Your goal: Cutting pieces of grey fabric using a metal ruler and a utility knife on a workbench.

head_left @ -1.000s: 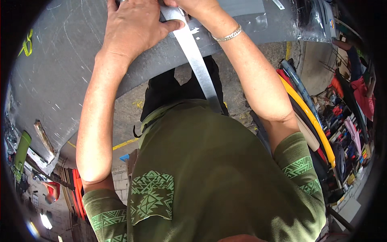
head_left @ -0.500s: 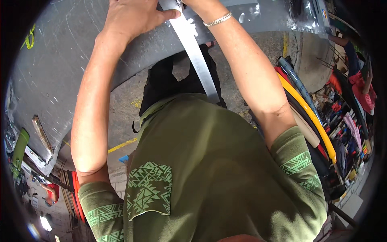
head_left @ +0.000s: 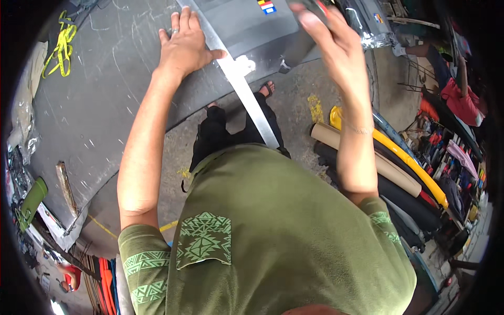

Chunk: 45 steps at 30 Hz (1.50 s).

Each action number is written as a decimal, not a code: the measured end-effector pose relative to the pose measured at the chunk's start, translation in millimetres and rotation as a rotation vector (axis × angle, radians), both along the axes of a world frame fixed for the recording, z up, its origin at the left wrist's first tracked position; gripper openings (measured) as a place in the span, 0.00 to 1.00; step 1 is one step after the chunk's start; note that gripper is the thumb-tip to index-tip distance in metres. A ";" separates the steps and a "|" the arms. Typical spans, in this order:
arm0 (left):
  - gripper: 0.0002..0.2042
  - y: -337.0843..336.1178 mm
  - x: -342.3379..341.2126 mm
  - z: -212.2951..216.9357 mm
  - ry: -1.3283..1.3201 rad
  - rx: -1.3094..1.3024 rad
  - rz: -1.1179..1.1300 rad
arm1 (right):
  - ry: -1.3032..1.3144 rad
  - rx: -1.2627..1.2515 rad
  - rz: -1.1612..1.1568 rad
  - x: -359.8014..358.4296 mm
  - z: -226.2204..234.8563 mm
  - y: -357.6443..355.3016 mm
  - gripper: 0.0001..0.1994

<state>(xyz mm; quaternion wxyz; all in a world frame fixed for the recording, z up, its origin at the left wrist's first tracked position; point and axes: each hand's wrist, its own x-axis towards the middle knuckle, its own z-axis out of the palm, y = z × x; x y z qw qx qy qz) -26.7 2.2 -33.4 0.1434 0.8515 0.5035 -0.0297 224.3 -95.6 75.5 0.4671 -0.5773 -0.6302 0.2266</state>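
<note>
A long metal straightedge lies slantwise over a dark grey sheet and juts past the table edge toward my waist. My left hand rests flat on the sheet beside it. Its fingers are spread and its thumb lies across the metal. Over the sheet's right part, my right hand is raised off the straightedge. The fingers curl round a small dark object with a red part, too blurred to name. A colourful sticker shows on the grey surface between the hands.
A yellow strap and a wooden stick lie on the table's left side. Rolls of material, including a yellow one and a tan one, lie at right. A person in red is at far right.
My right hand has left the straightedge area, moving right and up. My left hand stays on the straightedge, now fully in view. The view has shifted, showing more of the table.
</note>
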 end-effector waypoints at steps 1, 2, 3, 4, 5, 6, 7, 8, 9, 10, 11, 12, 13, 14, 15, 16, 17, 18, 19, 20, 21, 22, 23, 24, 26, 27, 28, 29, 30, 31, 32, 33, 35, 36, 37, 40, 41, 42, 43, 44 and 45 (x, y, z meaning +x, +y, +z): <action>0.62 -0.8 2.2 0.2 -0.016 -0.007 0.004 | 0.089 -0.289 -0.087 5.3 23.1 -24.5 0.20; 0.60 -2.1 2.9 1.2 -0.028 -0.015 0.009 | 0.183 -0.577 -0.173 13.2 38.3 -42.0 0.25; 0.60 -1.8 5.1 1.7 -0.072 -0.032 0.006 | 0.434 -0.539 -0.221 25.4 33.5 -59.0 0.23; 0.60 -2.1 4.7 3.0 -0.077 -0.020 0.006 | 0.689 -0.495 -0.255 33.8 17.2 -77.2 0.21; 0.60 -3.1 4.2 4.0 -0.087 -0.042 -0.001 | 0.940 -0.479 -0.266 37.1 5.6 -90.1 0.15; 0.60 -3.7 3.7 5.3 -0.096 -0.063 -0.007 | 1.099 -0.423 -0.221 33.5 -6.9 -103.0 0.13; 0.60 -3.3 3.4 5.8 -0.099 -0.071 -0.010 | 1.204 -0.469 -0.131 30.4 -17.0 -114.2 0.11; 0.60 -2.6 3.0 5.6 -0.103 -0.060 -0.007 | 1.291 -0.513 -0.089 23.1 -24.3 -124.8 0.13; 0.60 -2.5 3.2 5.3 -0.106 -0.064 -0.013 | 1.319 -0.507 -0.073 9.1 -27.9 -132.1 0.17; 0.60 -2.9 2.2 5.3 -0.108 -0.069 -0.017 | 1.391 -0.516 -0.057 -5.6 -26.5 -136.7 0.21; 0.60 -2.9 2.4 5.2 -0.112 -0.058 -0.023 | 1.450 -0.537 -0.034 -12.4 -37.4 -143.2 0.24; 0.60 -3.5 1.7 5.3 -0.126 -0.068 -0.017 | 1.450 -0.589 -0.017 -18.5 -45.7 -149.0 0.23; 0.60 -3.9 -0.4 5.7 -0.138 -0.075 -0.009 | 1.461 -0.615 -0.037 -28.3 -56.3 -153.6 0.20; 0.61 -4.6 -1.0 6.2 -0.143 -0.074 -0.013 | 1.169 -0.730 -0.102 -32.8 -67.4 -156.2 0.17; 0.61 -5.8 -0.5 6.5 -0.145 -0.061 -0.019 | 0.703 -0.942 -0.205 -36.4 -75.8 -160.4 0.12; 0.61 -6.5 -0.3 5.7 -0.150 -0.070 -0.010 | 0.398 -0.962 -0.173 -45.7 -77.4 -156.7 0.13; 0.61 -6.3 2.5 7.9 -0.159 -0.076 -0.007 | 0.214 -0.715 -0.202 -53.9 -108.6 -167.4 0.19; 0.61 -7.8 1.1 5.6 -0.183 -0.056 -0.005 | 0.119 -0.669 -0.200 -60.9 -118.3 -170.7 0.25; 0.61 -9.4 -0.6 1.9 -0.182 -0.044 -0.005 | 0.019 -0.702 -0.201 -69.5 -109.9 -166.4 0.20; 0.61 -11.6 -1.6 1.3 -0.235 -0.010 -0.012 | -0.082 -0.736 -0.206 -76.0 -98.3 -162.5 0.19; 0.60 -13.5 -3.5 0.7 -0.287 0.023 -0.021 | -0.126 -0.911 -0.149 -76.6 -97.7 -161.6 0.19; 0.58 -16.6 -4.8 3.4 -0.280 0.031 -0.039 | -0.123 -0.903 -0.154 -80.0 -95.2 -160.8 0.19; 0.58 -18.5 -8.0 2.0 -0.279 0.037 -0.044 | -0.025 -0.907 -0.227 -85.1 -90.9 -159.9 0.18; 0.54 -20.2 -12.4 -2.6 -0.322 0.059 -0.050 | 0.073 -0.910 -0.299 -88.9 -88.2 -160.0 0.17; 0.51 -24.3 -17.4 -6.9 -0.363 0.084 -0.062 | -0.020 -0.627 -0.374 -85.4 -96.6 -164.6 0.16; 0.48 -26.6 -20.0 -9.5 -0.367 0.092 -0.063 | -0.072 -0.535 -0.399 -78.5 -98.9 -167.4 0.15; 0.45 -30.7 -21.8 -11.1 -0.372 0.096 -0.066 | -0.002 -0.523 -0.436 -72.2 -94.1 -166.8 0.17; 0.42 -37.5 -22.6 -9.9 -0.371 0.147 -0.072 | -0.038 -0.533 -0.446 -64.1 -88.2 -165.7 0.18; 0.42 -44.6 -22.6 -9.0 -0.365 0.141 -0.074 | -0.079 -0.552 -0.461 -53.5 -80.7 -163.0 0.17; 0.42 -52.5 -17.9 -0.4 -0.214 0.177 -0.066 | -0.017 -0.428 -0.473 -40.1 -90.5 -166.2 0.14; 0.42 -60.9 -17.1 5.7 -0.060 0.213 -0.051 | -0.051 -0.514 -0.494 -31.1 -82.2 -163.2 0.12; 0.39 -71.3 -18.0 11.0 -0.030 0.301 -0.054 | -0.071 -0.549 -0.498 -18.6 -89.0 -167.2 0.11; 0.37 -76.3 -9.6 48.4 0.011 0.174 -0.097 | -0.036 -0.513 -0.539 -4.1 -82.3 -168.6 0.10; 0.35 -77.3 -6.9 62.1 0.048 0.054 -0.126 | -0.049 -0.449 -0.545 4.7 -87.1 -170.8 0.11; 0.31 -76.1 -7.6 62.0 -0.033 0.131 -0.115 | -0.063 -0.384 -0.546 7.0 -86.0 -166.3 0.12; 0.27 -55.3 -11.3 56.1 -0.131 0.172 -0.120 | 0.201 -0.339 -0.533 2.2 -70.1 -160.8 0.10; 0.28 -47.2 -13.5 51.4 -0.125 0.181 -0.114 | 0.230 -0.352 -0.510 3.6 -68.1 -161.6 0.09; 0.28 -39.9 -15.6 46.9 -0.121 0.189 -0.110 | 0.233 -0.356 -0.513 3.4 -69.3 -162.0 0.09; 0.29 -34.7 -16.6 43.2 -0.132 0.170 -0.097 | 0.225 -0.341 -0.520 3.2 -70.9 -162.1 0.08; 0.31 -29.2 -18.1 39.4 -0.154 0.157 -0.114 | 0.217 -0.325 -0.528 3.6 -72.2 -162.5 0.08; 0.32 -23.8 -19.4 35.5 -0.176 0.145 -0.131 | 0.219 -0.328 -0.534 4.7 -72.9 -163.4 0.08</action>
